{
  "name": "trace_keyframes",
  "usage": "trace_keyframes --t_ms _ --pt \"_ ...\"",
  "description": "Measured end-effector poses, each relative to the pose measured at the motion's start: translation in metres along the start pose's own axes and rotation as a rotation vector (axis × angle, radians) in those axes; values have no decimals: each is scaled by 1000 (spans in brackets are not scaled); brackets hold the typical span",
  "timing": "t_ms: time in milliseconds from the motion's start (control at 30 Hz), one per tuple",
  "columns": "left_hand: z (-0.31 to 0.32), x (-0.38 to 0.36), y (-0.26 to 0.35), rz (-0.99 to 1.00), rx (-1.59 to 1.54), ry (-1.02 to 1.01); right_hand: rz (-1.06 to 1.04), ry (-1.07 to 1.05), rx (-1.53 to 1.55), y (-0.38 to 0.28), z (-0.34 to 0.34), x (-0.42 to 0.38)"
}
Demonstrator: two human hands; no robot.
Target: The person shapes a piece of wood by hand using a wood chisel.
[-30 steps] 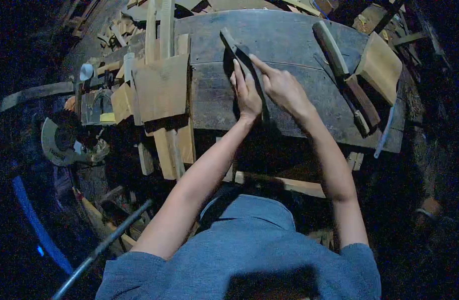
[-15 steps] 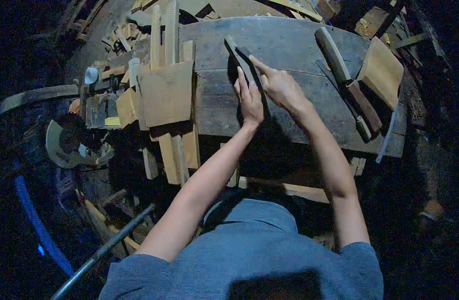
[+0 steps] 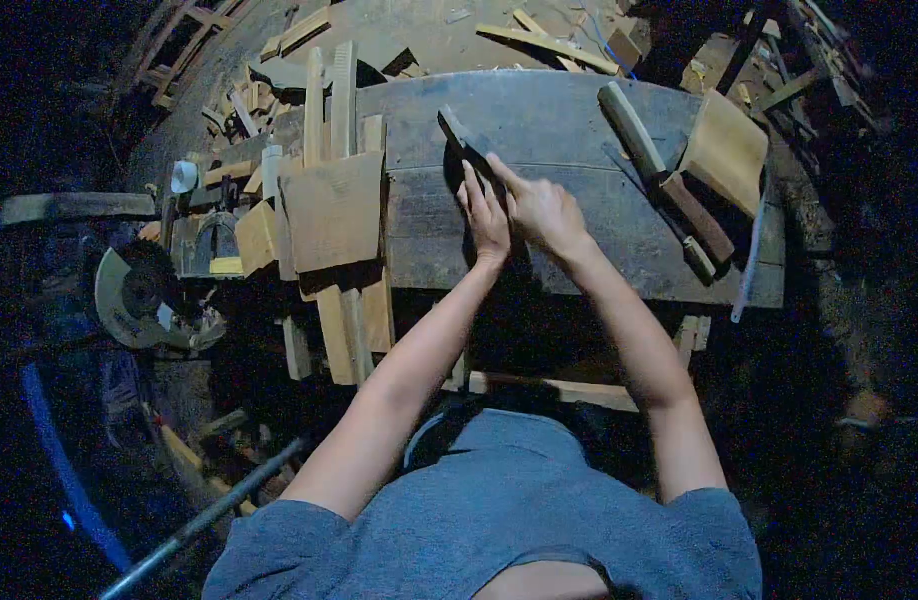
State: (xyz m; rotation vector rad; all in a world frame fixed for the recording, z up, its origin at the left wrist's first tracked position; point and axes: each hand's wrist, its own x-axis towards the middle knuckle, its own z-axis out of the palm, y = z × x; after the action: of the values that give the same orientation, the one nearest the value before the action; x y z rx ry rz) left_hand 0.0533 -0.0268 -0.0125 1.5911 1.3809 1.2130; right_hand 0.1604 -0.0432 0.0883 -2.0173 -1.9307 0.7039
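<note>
Strip point(image 3: 452, 127) — perhaps wooden — in left hand point(image 3: 487, 222); right hand point(image 3: 545, 213) partly curled.

Downward head view over hands point(image 3: 514, 215)

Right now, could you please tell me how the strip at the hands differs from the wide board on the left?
The strip is narrow and mostly dark, while the board is broad and light brown. The left hand holds the strip, but no hand touches the board. Both are at the bench.
</note>
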Motion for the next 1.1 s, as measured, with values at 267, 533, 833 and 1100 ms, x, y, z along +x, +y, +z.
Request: trace_keyframes --t_ms 267,533,833,1100 --pt "-3 3 27 -154 173 -29 75 41 267 66 33 -118" --pt "-57 36 -13 -91 69 -503 357 -13 367 56 35 -190" --pt "-129 12 51 -309 -20 -1389 450 415 736 79 27 -180" --pt "-98 34 38 -282 0 -1880 263 90 909 79 56 -199"
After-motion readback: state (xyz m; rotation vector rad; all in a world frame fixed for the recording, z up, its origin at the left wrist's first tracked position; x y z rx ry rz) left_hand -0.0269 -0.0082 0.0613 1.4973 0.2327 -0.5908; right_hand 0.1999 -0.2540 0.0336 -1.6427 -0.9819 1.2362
